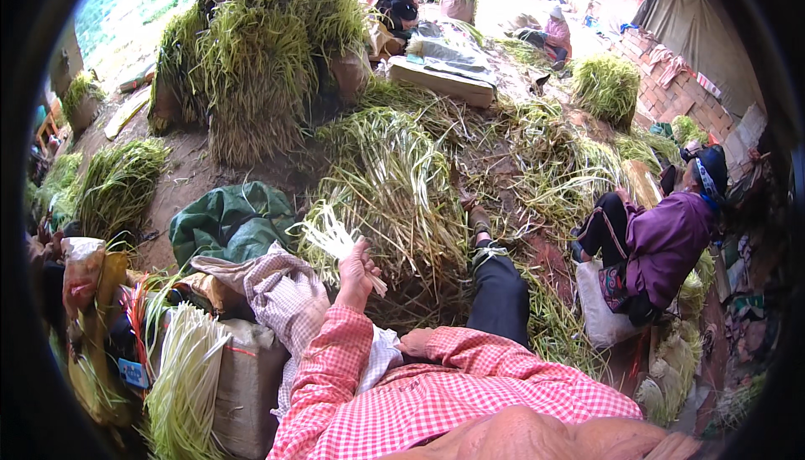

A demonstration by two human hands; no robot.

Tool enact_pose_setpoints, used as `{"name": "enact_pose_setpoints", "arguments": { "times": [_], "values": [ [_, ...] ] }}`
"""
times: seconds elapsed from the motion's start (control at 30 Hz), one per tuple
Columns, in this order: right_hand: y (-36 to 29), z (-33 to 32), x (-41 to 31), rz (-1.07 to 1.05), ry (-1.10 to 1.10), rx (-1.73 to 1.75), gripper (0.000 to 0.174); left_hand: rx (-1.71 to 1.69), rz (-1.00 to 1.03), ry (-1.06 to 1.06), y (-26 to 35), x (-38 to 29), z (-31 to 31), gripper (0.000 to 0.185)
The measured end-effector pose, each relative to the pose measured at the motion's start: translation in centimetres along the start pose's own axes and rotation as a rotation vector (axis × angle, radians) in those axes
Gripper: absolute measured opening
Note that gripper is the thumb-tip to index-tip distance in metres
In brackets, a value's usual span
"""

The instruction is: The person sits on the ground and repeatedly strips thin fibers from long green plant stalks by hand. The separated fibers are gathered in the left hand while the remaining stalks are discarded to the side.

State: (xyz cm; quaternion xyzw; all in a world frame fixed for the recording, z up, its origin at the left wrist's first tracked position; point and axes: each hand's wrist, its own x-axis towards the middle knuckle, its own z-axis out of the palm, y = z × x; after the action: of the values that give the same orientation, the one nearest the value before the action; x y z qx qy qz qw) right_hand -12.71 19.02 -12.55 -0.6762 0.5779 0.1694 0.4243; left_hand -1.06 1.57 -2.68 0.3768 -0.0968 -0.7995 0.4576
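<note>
My left hand is closed around a small bunch of white plant stalks, whose pale ends fan out up and to the left. Low at my waist rests my right hand, its fingers partly hidden by the sleeve and a white cloth; whether it grips anything is unclear. In front of both hands spreads a large heap of long green and yellow leafy stalks. At the lower left, a bundle of trimmed pale stalks hangs beside a wrapped block.
A crumpled green tarp lies left of the heap. Tall stacked bundles stand behind. A co-worker in purple sits at right; another person in pink sits farther back. A flat wrapped pack lies beyond the heap.
</note>
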Motion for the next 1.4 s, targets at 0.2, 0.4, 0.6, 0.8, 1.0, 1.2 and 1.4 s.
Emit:
{"name": "enact_pose_setpoints", "arguments": {
  "times": [0.2, 0.4, 0.6, 0.8, 1.0, 1.2, 1.4],
  "values": [
    [0.3, -1.0, -2.3, -0.117, 0.042, 0.131, 0.058, 0.036, -0.021, 0.021, 0.4, 0.0, -0.2, 0.022],
    [0.9, -1.2, -1.1, -0.09, -0.035, 0.122, 0.059, 0.068, -0.032, 0.026, -0.1, 0.1, -0.2, 0.023],
    [1.2, -0.5, -0.6, -0.073, -0.028, 0.147, 0.06, 0.081, -0.05, 0.033, -0.2, 0.1, -0.3, 0.019],
    [5.9, -9.4, -4.7, 0.016, 0.609, 0.49, 0.046, 0.02, -0.034, 0.035, 0.4, 0.2, -0.8, 0.019],
    [18.3, -20.0, -14.7, 0.189, 1.669, 0.8, 0.074, -0.134, 0.019, -0.001, 1.3, 0.9, -0.8, 0.019],
    [23.3, -12.5, -9.2, 0.192, 1.617, 0.911, 0.072, -0.091, -0.007, -0.008, 0.4, 1.5, -0.9, 0.019],
    [26.5, -10.5, -8.0, 0.011, 1.862, 1.189, 0.047, -0.07, -0.001, 0.004, 0.0, 1.5, -1.1, 0.02]
  ]
}}
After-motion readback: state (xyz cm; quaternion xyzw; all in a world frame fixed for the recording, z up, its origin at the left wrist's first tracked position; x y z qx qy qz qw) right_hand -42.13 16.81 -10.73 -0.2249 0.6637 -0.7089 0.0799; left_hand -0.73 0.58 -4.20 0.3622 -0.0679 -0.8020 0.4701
